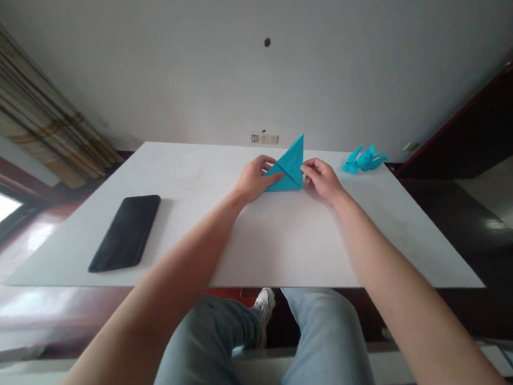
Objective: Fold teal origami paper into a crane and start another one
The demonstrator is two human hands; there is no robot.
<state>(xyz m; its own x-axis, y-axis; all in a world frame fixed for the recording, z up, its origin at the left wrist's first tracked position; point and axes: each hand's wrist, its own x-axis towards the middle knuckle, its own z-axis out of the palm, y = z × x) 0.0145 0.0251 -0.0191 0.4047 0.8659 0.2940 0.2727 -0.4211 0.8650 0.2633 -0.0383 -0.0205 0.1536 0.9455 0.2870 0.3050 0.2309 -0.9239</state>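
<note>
A folded sheet of blue paper (291, 167) stands partly raised over the middle of the white table, its pointed corner upward and a dark crease line running across it. My left hand (257, 177) grips its left side, thumb across the front and fingers behind. At the paper's right edge, my right hand (320, 176) pinches with thumb and forefinger; the fingertips meet that edge. Some of the paper's left part is hidden by my left hand.
Several folded blue paper figures (364, 159) sit together at the table's far right corner. A dark phone-like slab (125, 233) lies on the left of the white table (183, 181). Behind the table rises a wall with sockets (264, 138); my knees are below its front edge.
</note>
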